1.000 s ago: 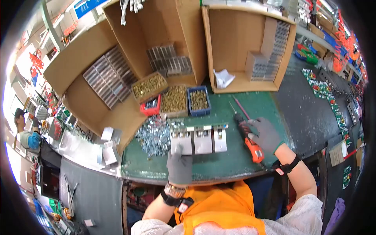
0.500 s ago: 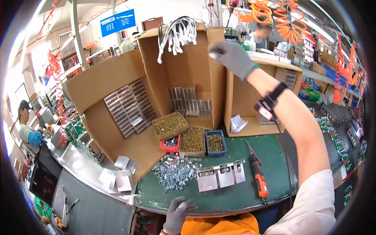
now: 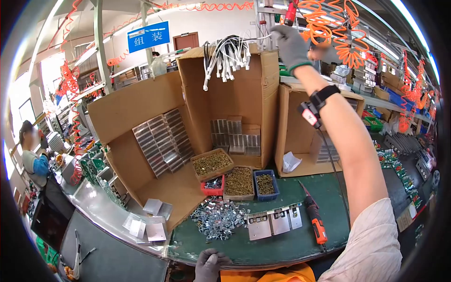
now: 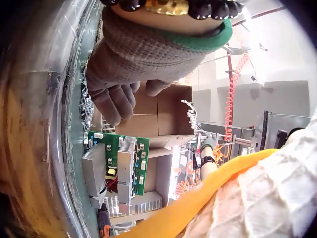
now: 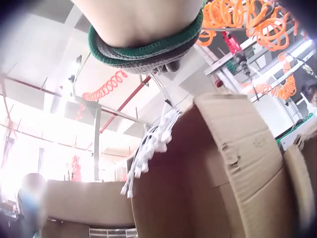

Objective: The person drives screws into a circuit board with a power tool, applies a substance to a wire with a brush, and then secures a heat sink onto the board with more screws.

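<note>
My right hand [image 3: 290, 46] is raised at the top of the head view, pinching white cable ends beside the bundle of white and black cables [image 3: 228, 58] that hangs over a carton's top edge. In the right wrist view the cables [image 5: 156, 141] run up to the gloved fingers. Low at the bench's front edge, my left hand [image 3: 210, 265] hangs with loosely bent fingers and holds nothing. A circuit board [image 4: 141, 166] with metal heat sinks [image 3: 259, 226] lies on the green bench, an orange-and-black electric screwdriver [image 3: 317, 223] to its right.
Loose metal clips [image 3: 216, 218] lie left of the board. Behind them stand a blue bin [image 3: 266, 196], a red bin and trays of brass-coloured screws [image 3: 239, 182]. Open cartons [image 3: 270, 108] holding heat sinks rise at the back. A red tool [image 3: 290, 13] and orange coiled hoses hang near my right hand.
My right hand has left the screwdriver, risen to the hanging cables and taken hold of cable ends. My left hand has drawn back from the heat sinks to the front edge. The head view has tilted up.
</note>
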Demonstrator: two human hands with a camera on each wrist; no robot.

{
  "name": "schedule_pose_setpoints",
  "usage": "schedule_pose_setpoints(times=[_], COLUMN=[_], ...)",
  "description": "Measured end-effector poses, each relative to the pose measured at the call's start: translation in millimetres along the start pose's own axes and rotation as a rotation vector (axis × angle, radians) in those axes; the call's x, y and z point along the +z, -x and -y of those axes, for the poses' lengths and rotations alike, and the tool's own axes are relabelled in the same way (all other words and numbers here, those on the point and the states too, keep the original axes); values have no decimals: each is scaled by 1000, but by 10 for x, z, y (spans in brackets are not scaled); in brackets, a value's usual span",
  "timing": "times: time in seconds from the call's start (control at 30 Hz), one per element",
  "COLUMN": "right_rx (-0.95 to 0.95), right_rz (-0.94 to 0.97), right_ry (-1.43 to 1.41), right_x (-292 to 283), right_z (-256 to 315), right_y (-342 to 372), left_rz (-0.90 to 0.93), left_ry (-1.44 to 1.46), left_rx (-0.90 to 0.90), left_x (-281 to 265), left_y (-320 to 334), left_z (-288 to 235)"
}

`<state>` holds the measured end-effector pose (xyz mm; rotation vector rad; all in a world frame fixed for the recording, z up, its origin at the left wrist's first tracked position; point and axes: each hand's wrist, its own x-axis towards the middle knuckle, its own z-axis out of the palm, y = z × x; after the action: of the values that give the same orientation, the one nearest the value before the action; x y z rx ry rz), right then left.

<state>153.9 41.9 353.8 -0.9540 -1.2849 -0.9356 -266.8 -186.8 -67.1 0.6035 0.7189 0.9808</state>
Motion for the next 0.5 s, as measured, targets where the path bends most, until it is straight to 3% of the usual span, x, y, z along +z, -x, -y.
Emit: schedule_pose_setpoints(times=[0.1, 0.2, 0.27, 0.4, 0.5], right_rx=[433, 524, 456, 391, 355], right_rz=[-8, -32, -5, -200, -244], right_ry=[-342, -487, -506, -517, -554], right_x=[-394, -728, -905, -1301, -1698], right_z=[-315, -196, -220, -294, -178], right_y=[-135, -115, -165, -276, -368], left_rz=[50, 44, 68, 128, 143], left_ry=[-22, -50, -71, -101, -92], left_rx=[-4, 0, 22, 53, 55], left_x=[72, 193, 306, 460, 498], left_y=[-50, -69, -63, -17, 7], left_z=[16, 56, 62, 75, 128])
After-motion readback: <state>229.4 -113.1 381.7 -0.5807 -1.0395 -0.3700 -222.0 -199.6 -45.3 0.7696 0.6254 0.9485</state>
